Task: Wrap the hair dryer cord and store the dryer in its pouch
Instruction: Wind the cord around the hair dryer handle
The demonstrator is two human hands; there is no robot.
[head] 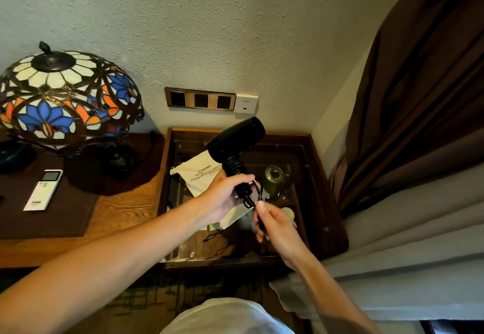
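Textured pale wall (235, 32) fills the upper view. Brown curtain (419, 98) hangs down the right side, pale bedding (406, 255) below it. Gold-framed outlet strip (200, 99) on the wall, white wall plate (246, 103) touching its right end.

Wooden side table (123, 208) at left, a dark mat (52, 215) laid on it. Stained-glass lamp (65, 98) stands at the back left. White remote (44, 190) lies on the mat, in front of the lamp.

Right of the table, a glass-topped cabinet (318, 166) with a wood rim. Beige pouch (199, 174) lies on the glass, printed side up, its black drawstring (213, 235) trailing toward the near edge. A brass-coloured round item (275, 176) shows through the glass; cannot tell what it is.

Black hair dryer (235, 137) is held in the air above the cabinet, nozzle tilted up and to the right, handle pointing down. Cord (252, 197) is coiled around the handle in several turns, with a loose loop hanging below.

Left hand (222, 197) grips the lower handle, fingers (243, 178) closed over it and the coils. Right hand (275, 226) sits just below and right, thumb and fingers pinched together on the free end of the cord.
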